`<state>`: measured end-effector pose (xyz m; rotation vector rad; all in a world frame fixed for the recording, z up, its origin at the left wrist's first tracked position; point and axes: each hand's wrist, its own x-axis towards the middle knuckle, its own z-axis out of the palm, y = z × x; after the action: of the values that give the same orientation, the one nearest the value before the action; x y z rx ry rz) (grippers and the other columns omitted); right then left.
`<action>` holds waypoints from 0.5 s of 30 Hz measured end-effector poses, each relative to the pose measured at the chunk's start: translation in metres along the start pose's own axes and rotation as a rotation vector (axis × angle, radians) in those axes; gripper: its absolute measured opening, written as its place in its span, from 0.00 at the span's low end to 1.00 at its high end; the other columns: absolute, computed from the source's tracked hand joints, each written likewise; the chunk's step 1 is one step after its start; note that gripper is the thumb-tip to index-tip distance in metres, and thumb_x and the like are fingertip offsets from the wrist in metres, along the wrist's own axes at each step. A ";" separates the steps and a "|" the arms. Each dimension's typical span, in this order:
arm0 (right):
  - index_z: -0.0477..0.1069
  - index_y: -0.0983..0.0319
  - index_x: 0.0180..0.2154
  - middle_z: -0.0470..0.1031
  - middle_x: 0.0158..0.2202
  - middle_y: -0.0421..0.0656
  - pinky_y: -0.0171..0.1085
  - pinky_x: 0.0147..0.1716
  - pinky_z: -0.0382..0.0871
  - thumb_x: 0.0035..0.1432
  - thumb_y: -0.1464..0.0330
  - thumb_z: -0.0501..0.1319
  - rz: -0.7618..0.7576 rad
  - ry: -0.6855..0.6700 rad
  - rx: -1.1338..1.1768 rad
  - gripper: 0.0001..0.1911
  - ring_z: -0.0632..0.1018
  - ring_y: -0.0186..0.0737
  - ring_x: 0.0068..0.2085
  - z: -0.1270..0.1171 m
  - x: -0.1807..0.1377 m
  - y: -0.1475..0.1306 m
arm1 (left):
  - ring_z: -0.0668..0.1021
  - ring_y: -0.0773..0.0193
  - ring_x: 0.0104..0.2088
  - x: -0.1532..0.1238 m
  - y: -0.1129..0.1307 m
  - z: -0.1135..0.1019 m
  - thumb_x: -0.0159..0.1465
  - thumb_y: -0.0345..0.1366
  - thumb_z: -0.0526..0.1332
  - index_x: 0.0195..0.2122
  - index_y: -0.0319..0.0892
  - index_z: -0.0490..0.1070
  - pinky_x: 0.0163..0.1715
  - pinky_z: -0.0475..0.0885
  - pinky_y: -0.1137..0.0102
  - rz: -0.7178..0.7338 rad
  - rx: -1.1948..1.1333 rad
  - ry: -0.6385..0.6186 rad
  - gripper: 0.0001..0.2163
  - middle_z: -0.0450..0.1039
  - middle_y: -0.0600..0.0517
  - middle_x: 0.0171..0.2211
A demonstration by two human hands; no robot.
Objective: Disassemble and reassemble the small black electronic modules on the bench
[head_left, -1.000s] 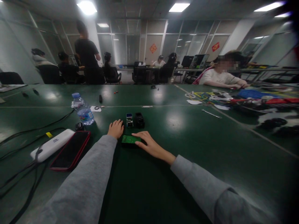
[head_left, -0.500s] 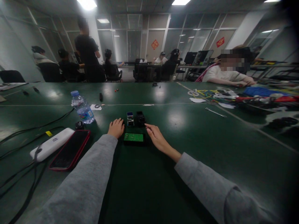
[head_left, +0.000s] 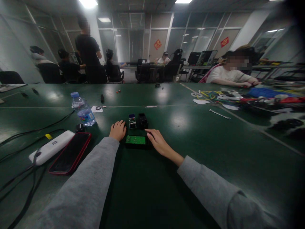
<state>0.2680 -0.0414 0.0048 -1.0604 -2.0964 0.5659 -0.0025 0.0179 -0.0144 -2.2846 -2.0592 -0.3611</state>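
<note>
A green circuit board (head_left: 135,139) sits in a shallow black case (head_left: 140,146) on the table before me. Just left of it, my left hand (head_left: 117,130) lies palm down with fingers loosely spread, holding nothing. On the right, my right hand (head_left: 157,142) has its forefinger and thumb stretched toward the case's upper right corner, slightly apart. I see nothing held there, and whether the fingertips touch the case I cannot tell. Behind the board stand a small circuit module with a dark screen (head_left: 132,121) and a black housing (head_left: 143,121), side by side.
To the left are a red-cased phone (head_left: 71,154), a white power bank (head_left: 52,147), black cables (head_left: 30,194) and a water bottle (head_left: 83,109). A wrench (head_left: 219,114) and a heap of cables (head_left: 228,95) lie to the right. A person (head_left: 227,74) leans on the table's far right.
My right hand's fingertips have shifted a little left and down, from beside the black housing toward the circuit board's corner. My left hand stays in place.
</note>
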 end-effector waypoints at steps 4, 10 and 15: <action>0.65 0.58 0.57 0.70 0.51 0.47 0.50 0.55 0.61 0.71 0.52 0.43 -0.001 -0.006 -0.002 0.25 0.69 0.46 0.52 0.000 0.000 0.001 | 0.61 0.52 0.65 0.000 0.000 0.000 0.70 0.40 0.47 0.62 0.44 0.62 0.63 0.57 0.52 0.003 0.000 0.002 0.21 0.58 0.47 0.66; 0.65 0.58 0.57 0.70 0.51 0.47 0.49 0.53 0.63 0.71 0.53 0.44 0.019 -0.016 0.004 0.24 0.69 0.46 0.51 -0.001 -0.001 -0.001 | 0.61 0.52 0.65 0.000 0.000 -0.001 0.70 0.40 0.46 0.62 0.43 0.61 0.63 0.56 0.53 -0.002 -0.001 -0.010 0.21 0.58 0.47 0.66; 0.65 0.58 0.56 0.70 0.51 0.47 0.48 0.52 0.63 0.72 0.53 0.43 0.020 -0.019 0.001 0.24 0.69 0.46 0.52 -0.002 -0.001 -0.003 | 0.62 0.52 0.65 0.000 0.000 -0.002 0.70 0.40 0.46 0.62 0.43 0.62 0.63 0.57 0.52 0.006 -0.002 -0.002 0.21 0.59 0.47 0.66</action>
<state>0.2680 -0.0434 0.0077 -1.0808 -2.1043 0.5888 -0.0025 0.0171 -0.0127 -2.2926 -2.0536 -0.3613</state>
